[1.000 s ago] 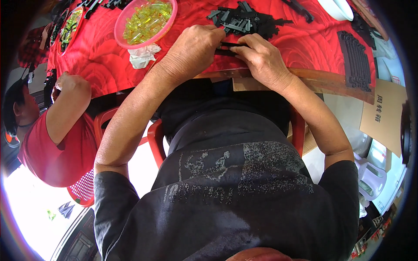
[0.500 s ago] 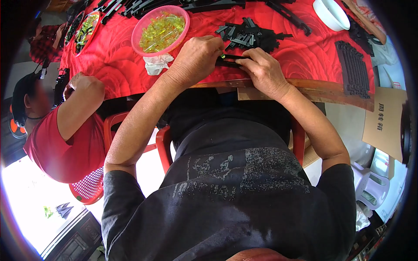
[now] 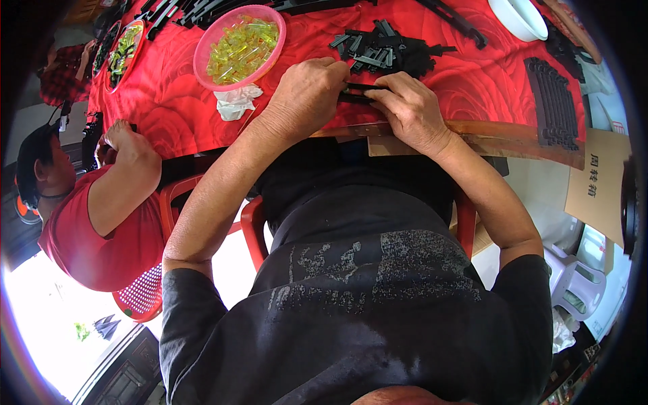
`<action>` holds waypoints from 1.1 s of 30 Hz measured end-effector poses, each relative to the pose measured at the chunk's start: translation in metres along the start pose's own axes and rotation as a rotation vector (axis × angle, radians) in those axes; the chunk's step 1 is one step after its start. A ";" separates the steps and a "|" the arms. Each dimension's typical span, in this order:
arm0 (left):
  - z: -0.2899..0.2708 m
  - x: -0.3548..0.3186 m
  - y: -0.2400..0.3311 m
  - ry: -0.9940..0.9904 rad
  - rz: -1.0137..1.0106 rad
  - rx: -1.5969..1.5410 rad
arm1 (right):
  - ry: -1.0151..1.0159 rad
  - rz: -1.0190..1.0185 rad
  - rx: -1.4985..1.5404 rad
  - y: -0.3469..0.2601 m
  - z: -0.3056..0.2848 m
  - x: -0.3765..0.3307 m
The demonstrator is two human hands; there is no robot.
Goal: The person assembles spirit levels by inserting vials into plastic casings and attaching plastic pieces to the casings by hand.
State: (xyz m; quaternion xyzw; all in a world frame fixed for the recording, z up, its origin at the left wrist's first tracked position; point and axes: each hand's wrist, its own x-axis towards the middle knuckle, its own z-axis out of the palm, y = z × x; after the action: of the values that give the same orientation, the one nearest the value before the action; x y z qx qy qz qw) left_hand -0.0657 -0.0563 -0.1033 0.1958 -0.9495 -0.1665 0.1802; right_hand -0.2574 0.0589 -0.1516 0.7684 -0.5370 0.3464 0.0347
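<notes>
My left hand (image 3: 307,96) and my right hand (image 3: 412,113) are both closed on a long, narrow black plastic part (image 3: 361,94) near the table's front edge. The left fingers cover one end of it, and the right thumb and fingers pinch the other. Whether something small is tucked under the left fingertips is hidden. Just beyond my hands lies a pile of small black plastic pieces (image 3: 370,50). To the left stands a pink bowl (image 3: 202,59) holding many yellow-green clear tubes (image 3: 241,52). A crumpled white tissue (image 3: 236,101) rests beside the bowl.
A red rose-patterned cloth (image 3: 472,94) covers the table. Long black strips (image 3: 202,12) lie at the back, and black parts lie in a row (image 3: 553,104) at the right. A white bowl (image 3: 518,19) stands far right. A person in red (image 3: 111,209) sits at my left.
A yellow-green piece that showed at my left fingertips is out of sight now. Both hands stay on the black part, and the view has shifted slightly.
</notes>
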 end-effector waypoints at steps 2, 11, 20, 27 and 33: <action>-0.001 0.001 0.001 -0.016 -0.010 0.007 | 0.013 -0.001 0.019 0.002 0.000 0.000; 0.004 -0.001 0.005 0.025 -0.001 -0.003 | 0.027 -0.017 0.081 0.004 -0.001 0.003; 0.009 0.001 -0.001 0.040 -0.007 -0.123 | 0.034 0.018 0.073 0.003 0.000 0.000; 0.013 0.006 0.007 0.043 0.023 -0.121 | 0.041 0.013 0.080 0.005 0.001 -0.001; 0.013 0.006 0.009 0.021 0.036 -0.079 | 0.044 0.018 0.080 0.006 0.001 0.000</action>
State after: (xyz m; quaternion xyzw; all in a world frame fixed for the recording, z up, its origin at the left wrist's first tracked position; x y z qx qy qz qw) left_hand -0.0786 -0.0480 -0.1102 0.1732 -0.9436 -0.1983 0.2008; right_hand -0.2622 0.0563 -0.1540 0.7567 -0.5286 0.3845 0.0126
